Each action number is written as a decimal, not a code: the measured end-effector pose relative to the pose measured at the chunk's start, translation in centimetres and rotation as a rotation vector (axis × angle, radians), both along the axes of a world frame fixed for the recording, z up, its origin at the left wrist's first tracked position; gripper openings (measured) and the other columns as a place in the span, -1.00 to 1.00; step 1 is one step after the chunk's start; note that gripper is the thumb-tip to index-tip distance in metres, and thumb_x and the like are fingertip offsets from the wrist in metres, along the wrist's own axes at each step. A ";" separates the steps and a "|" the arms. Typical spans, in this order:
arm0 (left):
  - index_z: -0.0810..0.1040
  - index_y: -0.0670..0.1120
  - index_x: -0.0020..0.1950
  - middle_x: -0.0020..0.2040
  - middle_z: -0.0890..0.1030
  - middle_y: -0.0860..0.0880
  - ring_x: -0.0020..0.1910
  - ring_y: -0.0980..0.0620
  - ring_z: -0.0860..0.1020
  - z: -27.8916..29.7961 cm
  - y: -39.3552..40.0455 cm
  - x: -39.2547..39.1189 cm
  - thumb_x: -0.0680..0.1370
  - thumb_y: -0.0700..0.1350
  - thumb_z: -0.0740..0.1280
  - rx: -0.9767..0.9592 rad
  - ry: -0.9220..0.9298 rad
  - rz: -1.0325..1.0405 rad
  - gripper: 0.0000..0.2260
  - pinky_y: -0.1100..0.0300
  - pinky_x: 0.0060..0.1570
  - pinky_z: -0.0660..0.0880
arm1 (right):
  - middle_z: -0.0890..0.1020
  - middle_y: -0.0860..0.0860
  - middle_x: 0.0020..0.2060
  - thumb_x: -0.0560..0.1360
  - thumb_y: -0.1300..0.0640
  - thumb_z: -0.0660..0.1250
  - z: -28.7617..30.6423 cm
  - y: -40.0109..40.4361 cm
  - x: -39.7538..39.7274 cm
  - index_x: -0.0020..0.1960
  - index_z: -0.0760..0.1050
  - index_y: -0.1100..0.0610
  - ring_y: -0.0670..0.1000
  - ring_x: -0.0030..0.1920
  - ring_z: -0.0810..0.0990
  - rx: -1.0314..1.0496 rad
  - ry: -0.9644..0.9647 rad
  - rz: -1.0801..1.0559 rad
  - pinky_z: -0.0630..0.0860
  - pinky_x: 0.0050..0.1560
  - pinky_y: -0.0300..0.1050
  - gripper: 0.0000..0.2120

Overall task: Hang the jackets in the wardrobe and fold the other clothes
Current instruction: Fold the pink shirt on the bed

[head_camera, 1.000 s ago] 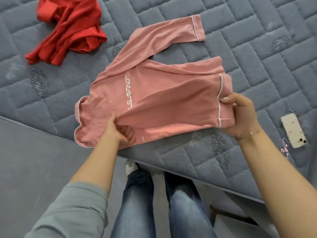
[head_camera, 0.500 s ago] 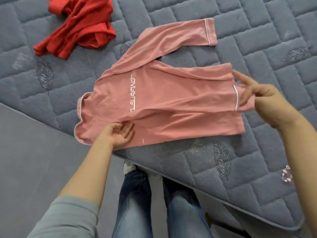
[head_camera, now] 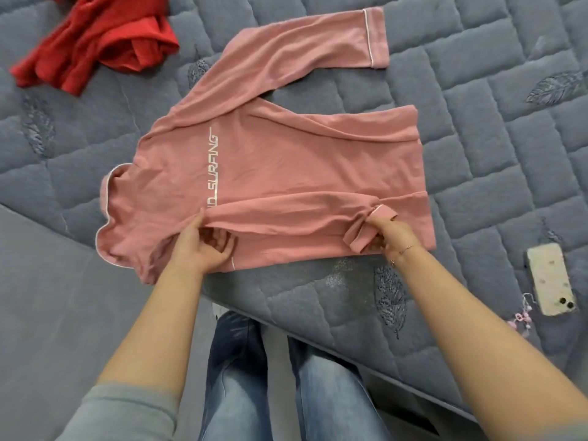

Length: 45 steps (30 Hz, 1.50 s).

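Note:
A pink long-sleeved top (head_camera: 286,163) with white piping and white lettering lies back-up on the grey quilted bed (head_camera: 477,128), collar to the left. Its far sleeve stretches up to the right. The near sleeve is folded across the lower body of the top. My left hand (head_camera: 200,246) pinches that sleeve near the shoulder. My right hand (head_camera: 385,233) grips the sleeve's cuff near the hem. A crumpled red garment (head_camera: 95,36) lies at the upper left of the bed.
A phone (head_camera: 550,278) in a pale case with a pink bead charm lies on the bed at the right. The bed's edge runs diagonally in front of my jeans-clad legs (head_camera: 280,377). Grey floor (head_camera: 47,297) is at the left.
My right hand has brought the near sleeve's cuff down from the right edge and laid the sleeve across the top's lower body. My left hand stayed at the shoulder.

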<state>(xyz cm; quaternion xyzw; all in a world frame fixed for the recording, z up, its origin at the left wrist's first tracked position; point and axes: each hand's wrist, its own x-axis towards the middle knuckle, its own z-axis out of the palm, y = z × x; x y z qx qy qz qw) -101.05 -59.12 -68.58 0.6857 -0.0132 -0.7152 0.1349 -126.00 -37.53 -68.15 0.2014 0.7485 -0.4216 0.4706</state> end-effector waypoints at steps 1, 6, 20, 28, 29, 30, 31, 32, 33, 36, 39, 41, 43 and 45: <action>0.45 -0.01 -0.20 -0.39 0.47 0.08 -0.36 0.17 0.47 0.1 -0.5 -0.6 0.50 0.06 0.41 0.020 -0.029 -0.012 -0.79 0.15 -0.02 0.48 | 0.60 0.13 -0.16 0.53 0.19 0.35 0.8 -1.2 -0.3 0.08 0.51 0.22 0.04 -0.26 0.56 -0.075 0.027 0.001 0.58 -0.25 -0.06 -0.84; 0.42 -0.06 -0.22 -0.30 0.46 0.04 -0.35 0.15 0.47 0.9 -1.0 -0.1 0.59 -0.02 0.27 0.005 -0.044 0.105 -0.79 0.17 -0.19 0.43 | 0.67 0.05 -0.17 0.49 0.10 0.37 9.4 -10.0 -2.6 -0.04 0.63 0.17 0.01 -0.13 0.63 -0.581 0.078 0.010 0.57 -0.11 -0.10 -0.85; 0.57 -0.10 0.17 0.11 0.67 -0.09 0.15 -0.04 0.60 -0.7 5.1 2.7 0.33 -0.24 0.49 -0.132 0.127 0.292 -0.58 0.02 0.33 0.40 | 0.61 0.07 -0.05 0.53 0.21 0.37 -0.7 4.0 -7.9 0.18 0.55 0.33 -0.03 -0.10 0.53 -0.032 0.305 0.203 0.50 -0.04 -0.18 -0.73; 0.52 -0.08 0.12 0.34 0.53 -0.08 0.33 -0.03 0.50 -2.3 3.7 2.4 0.65 -0.11 0.22 -0.199 -0.133 0.263 -0.88 0.02 0.26 0.47 | 0.59 -0.04 -0.16 0.53 0.36 0.32 -4.3 6.6 -8.4 0.17 0.52 0.33 -0.14 -0.17 0.53 -0.004 0.426 0.208 0.48 -0.17 -0.46 -0.78; 0.50 -0.08 0.09 0.35 0.52 -0.08 0.33 -0.03 0.49 -2.3 3.6 2.7 0.65 -0.11 0.22 -0.202 -0.144 0.253 -0.89 0.04 0.26 0.46 | 0.60 0.01 -0.13 0.53 0.36 0.32 -4.1 6.8 -8.0 0.17 0.52 0.32 -0.11 -0.15 0.54 0.007 0.447 0.192 0.47 -0.19 -0.48 -0.78; 0.49 -0.08 0.10 0.36 0.51 -0.08 0.33 -0.04 0.49 -2.1 3.5 2.9 0.66 -0.10 0.20 -0.203 -0.145 0.244 -0.89 0.04 0.26 0.46 | 0.61 0.07 -0.08 0.52 0.36 0.33 -3.9 7.0 -7.4 0.16 0.53 0.31 -0.06 -0.11 0.54 0.032 0.460 0.171 0.47 -0.18 -0.46 -0.78; 0.48 -0.08 0.16 0.36 0.51 -0.08 0.32 -0.04 0.49 -1.8 3.6 3.2 0.66 -0.09 0.20 -0.206 -0.135 0.229 -0.86 0.04 0.27 0.45 | 0.61 0.12 -0.02 0.51 0.34 0.35 -3.8 7.3 -6.7 0.17 0.53 0.29 -0.03 -0.06 0.53 0.073 0.474 0.142 0.49 -0.11 -0.39 -0.77; 0.48 -0.07 0.21 0.34 0.51 -0.07 0.31 -0.04 0.49 -1.5 3.8 3.6 0.66 -0.08 0.19 -0.205 -0.125 0.194 -0.83 0.04 0.29 0.44 | 0.60 0.15 0.03 0.49 0.29 0.39 -3.7 7.7 -5.8 0.17 0.53 0.26 -0.02 -0.03 0.52 0.148 0.490 0.106 0.51 -0.01 -0.26 -0.75; 0.49 -0.06 0.21 0.32 0.53 -0.05 0.28 -0.02 0.50 -1.1 4.1 4.2 0.66 -0.08 0.20 -0.202 -0.121 0.145 -0.83 0.03 0.31 0.42 | 0.60 0.17 0.08 0.47 0.24 0.42 -3.6 8.2 -5.1 0.17 0.52 0.24 0.00 -0.01 0.51 0.239 0.498 0.053 0.51 0.07 -0.14 -0.71; 0.51 -0.04 0.19 0.26 0.54 0.00 0.28 0.03 0.48 -0.4 5.7 7.0 0.65 -0.10 0.22 -0.173 -0.164 0.068 -0.85 0.05 0.32 0.40 | 0.57 0.18 0.11 0.44 0.09 0.48 -3.1 9.1 -2.5 0.21 0.48 0.24 0.04 -0.02 0.51 0.388 0.312 -0.212 0.53 -0.02 0.00 -0.57; 0.53 -0.04 0.15 0.24 0.52 0.01 0.28 0.05 0.45 -0.2 7.0 9.3 0.64 -0.04 0.23 -0.136 -0.218 0.075 -0.84 0.07 0.35 0.36 | 0.53 0.18 0.09 0.48 0.01 0.45 -2.9 9.0 0.3 0.30 0.42 0.25 0.13 0.10 0.55 0.203 -0.083 -0.419 0.59 0.03 0.04 -0.49; 0.53 -0.02 0.05 0.15 0.54 0.03 0.21 0.05 0.48 -0.4 6.7 9.5 0.63 0.01 0.24 -0.128 -0.191 0.116 -0.86 0.08 0.34 0.38 | 0.50 0.15 0.14 0.53 0.02 0.38 -2.9 7.9 1.8 0.36 0.37 0.21 0.14 0.24 0.51 -0.002 -0.199 -0.481 0.49 0.23 0.04 -0.51; 0.53 -0.02 0.00 0.03 0.55 0.05 0.08 0.10 0.53 -0.9 5.8 9.2 0.63 0.01 0.25 -0.160 -0.172 0.162 -0.87 0.12 0.29 0.42 | 0.54 0.05 0.16 0.54 0.04 0.35 -2.9 6.4 2.3 0.25 0.45 0.14 0.08 0.27 0.49 -0.184 -0.206 -0.506 0.43 0.28 -0.01 -0.67; 0.52 -0.01 -0.02 -0.06 0.55 0.07 -0.05 0.15 0.53 -1.5 4.6 8.6 0.63 -0.04 0.26 -0.198 -0.169 0.206 -0.91 0.20 0.19 0.48 | 0.59 0.00 0.11 0.54 0.07 0.35 -2.8 5.0 1.7 0.13 0.51 0.07 0.01 0.20 0.53 -0.284 -0.182 -0.577 0.42 0.31 -0.02 -0.81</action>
